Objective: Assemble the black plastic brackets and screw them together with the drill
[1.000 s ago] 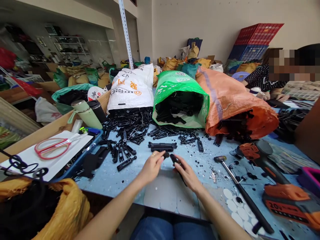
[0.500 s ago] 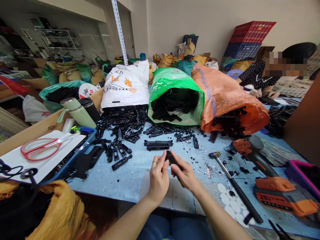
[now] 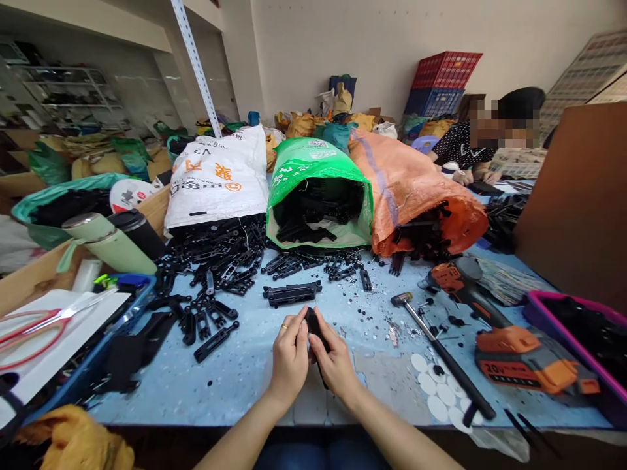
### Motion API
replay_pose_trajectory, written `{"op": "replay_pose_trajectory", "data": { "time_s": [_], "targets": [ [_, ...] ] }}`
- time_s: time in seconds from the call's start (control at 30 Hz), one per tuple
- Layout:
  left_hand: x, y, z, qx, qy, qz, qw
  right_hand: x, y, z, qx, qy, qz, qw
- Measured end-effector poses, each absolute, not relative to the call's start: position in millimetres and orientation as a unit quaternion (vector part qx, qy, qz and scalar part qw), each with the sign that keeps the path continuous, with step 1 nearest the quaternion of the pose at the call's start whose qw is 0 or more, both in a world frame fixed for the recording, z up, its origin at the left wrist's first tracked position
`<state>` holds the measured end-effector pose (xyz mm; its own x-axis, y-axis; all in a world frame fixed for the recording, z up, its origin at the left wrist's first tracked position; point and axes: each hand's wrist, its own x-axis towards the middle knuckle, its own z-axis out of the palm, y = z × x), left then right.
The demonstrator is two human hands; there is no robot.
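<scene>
Over the front of the blue table, my left hand (image 3: 290, 358) and my right hand (image 3: 337, 363) are closed around a narrow black plastic part (image 3: 313, 322). The part stands on a slant between them, its lower end sticking out below the fingers. A ring shows on the left hand; the fingers partly hide the part. Just beyond the fingertips lies a longer black plastic assembly (image 3: 292, 294). To its left, a single black link arm (image 3: 215, 342) rests near a loose heap of similar black links (image 3: 220, 261).
White sack (image 3: 215, 176), green sack (image 3: 313, 156) and orange sack (image 3: 421, 176) spill black parts. At right are a hammer (image 3: 441, 352), a cordless drill (image 3: 533, 359), white discs (image 3: 445, 395) and a purple bin (image 3: 539, 307). Scissors (image 3: 44, 326) lie left. A co-worker (image 3: 465, 143) sits far right.
The view has turned right, so the table's things sit further left. My hands have come closer together around the black part, which now points more upright.
</scene>
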<state>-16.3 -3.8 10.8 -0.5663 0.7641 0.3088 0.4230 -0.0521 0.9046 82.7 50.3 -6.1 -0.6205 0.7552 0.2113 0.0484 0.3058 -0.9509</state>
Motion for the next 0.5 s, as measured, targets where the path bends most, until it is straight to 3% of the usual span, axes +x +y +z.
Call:
{"op": "replay_pose_trajectory", "data": {
  "time_s": [0.07, 0.2, 0.33, 0.5],
  "targets": [
    [-12, -5, -2, 0.394, 0.699, 0.576, 0.152, 87, 59, -5, -0.254, -0.775, 0.505, 0.282],
    [-9, -20, -28, 0.279, 0.711, 0.586, 0.272, 101, 101, -2, -0.222, -0.865, 0.422, 0.156],
    [-17, -39, -41, 0.250, 0.713, 0.585, 0.294, 112, 194, 3, -0.392, -0.866, 0.239, 0.198],
    [-23, -58, -40, 0.260, 0.760, 0.510, 0.307, 120, 321, 21, -0.559, -0.786, 0.108, 0.243]
  ]
}}
